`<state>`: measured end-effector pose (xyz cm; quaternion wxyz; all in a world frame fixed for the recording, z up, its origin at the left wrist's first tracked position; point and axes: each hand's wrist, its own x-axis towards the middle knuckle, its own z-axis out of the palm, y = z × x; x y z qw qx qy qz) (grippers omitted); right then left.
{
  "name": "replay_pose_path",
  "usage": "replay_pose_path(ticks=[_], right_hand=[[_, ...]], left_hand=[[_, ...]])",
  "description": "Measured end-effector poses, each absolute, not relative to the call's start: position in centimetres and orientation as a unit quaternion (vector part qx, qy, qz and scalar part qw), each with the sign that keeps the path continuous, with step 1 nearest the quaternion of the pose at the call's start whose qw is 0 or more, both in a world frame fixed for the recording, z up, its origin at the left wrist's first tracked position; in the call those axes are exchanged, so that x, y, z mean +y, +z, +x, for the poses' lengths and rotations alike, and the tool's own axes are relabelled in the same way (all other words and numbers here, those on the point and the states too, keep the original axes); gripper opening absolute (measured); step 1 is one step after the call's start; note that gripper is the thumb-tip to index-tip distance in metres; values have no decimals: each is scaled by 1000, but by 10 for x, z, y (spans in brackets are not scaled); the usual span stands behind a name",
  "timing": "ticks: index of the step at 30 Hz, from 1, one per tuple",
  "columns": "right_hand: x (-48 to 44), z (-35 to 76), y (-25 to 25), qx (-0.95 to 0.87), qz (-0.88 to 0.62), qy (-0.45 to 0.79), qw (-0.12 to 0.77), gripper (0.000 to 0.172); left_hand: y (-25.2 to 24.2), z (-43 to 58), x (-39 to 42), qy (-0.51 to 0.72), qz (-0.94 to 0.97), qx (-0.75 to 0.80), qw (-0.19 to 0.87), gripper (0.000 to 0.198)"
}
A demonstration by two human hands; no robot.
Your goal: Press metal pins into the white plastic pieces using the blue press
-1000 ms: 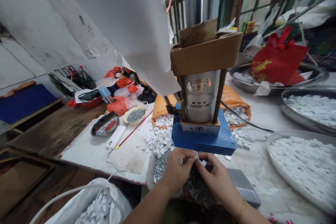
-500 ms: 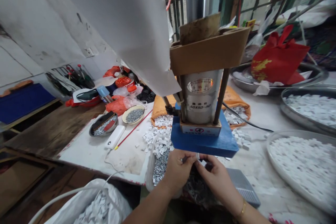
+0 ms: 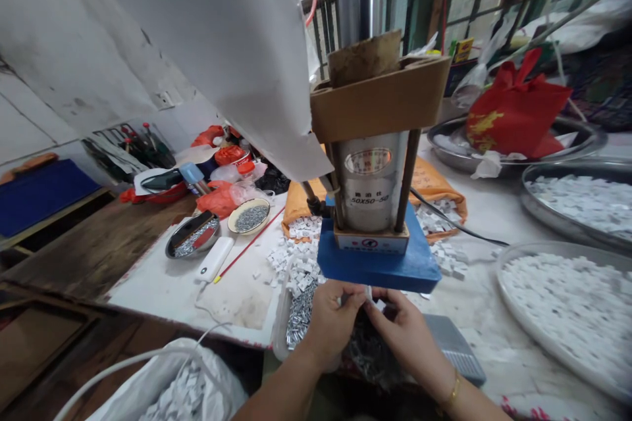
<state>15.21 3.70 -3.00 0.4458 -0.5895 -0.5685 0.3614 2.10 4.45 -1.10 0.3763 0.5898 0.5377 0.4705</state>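
My left hand [image 3: 334, 316] and my right hand [image 3: 402, 323] meet just in front of the press's blue base [image 3: 375, 270]. Between their fingertips they pinch a small white plastic piece [image 3: 368, 292]. A second white piece [image 3: 380, 304] shows under the curled fingers of my right hand. Beside my left hand, a clear plastic tub [image 3: 281, 325] holds shiny metal nails [image 3: 300, 316] with white pieces heaped behind them. Below my hands is a dark, crumpled bag-like thing [image 3: 372, 355], its contents unclear. The fingers hide most of the pinched piece.
The press cylinder [image 3: 371, 191] stands upright directly ahead, with a white sheet [image 3: 247, 66] hanging at its left. A grey pedal-like box [image 3: 454, 345] lies right of my hand. Round trays [image 3: 513, 325] of white pieces fill the right. A white sack [image 3: 170, 378] stands lower left.
The view has shifted slightly, so the press and trays appear a little further left. Both hands keep their pinch on the white piece with barely any movement.
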Motion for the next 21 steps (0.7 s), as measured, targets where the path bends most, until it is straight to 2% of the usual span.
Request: replay_pose_path(ticks=[8,21], right_hand=[[37,152,-30,-570,-582,365,451,29],[36,155,-32,-585,-580,360,438,27]], left_hand=[[-4,24,45,474,610,498,394,13],[-6,19,44,460,663,499,316,13]])
